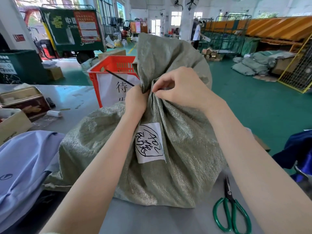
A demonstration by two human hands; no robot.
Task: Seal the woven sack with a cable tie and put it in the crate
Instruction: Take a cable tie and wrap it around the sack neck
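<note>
A grey-green woven sack [177, 149] with a white handwritten label stands on the grey table in front of me, its neck gathered and its loose top rising behind my hands. My left hand [135, 100] grips the left side of the neck and holds a black cable tie [118, 78], whose tail sticks up and to the left. My right hand [182, 88] pinches the neck from the right; the fingertips are closed on the fabric and perhaps the tie's other end, which is hidden. A red plastic crate [111, 68] with a white sign stands just behind the sack.
Green-handled scissors [231, 208] lie on the table [152, 220] at the front right. Blue cloth [25, 157], a cardboard box [11, 124], a tin [25, 102] and a white roll [54, 114] sit at the left. A person [197, 34] stands far back by green carts.
</note>
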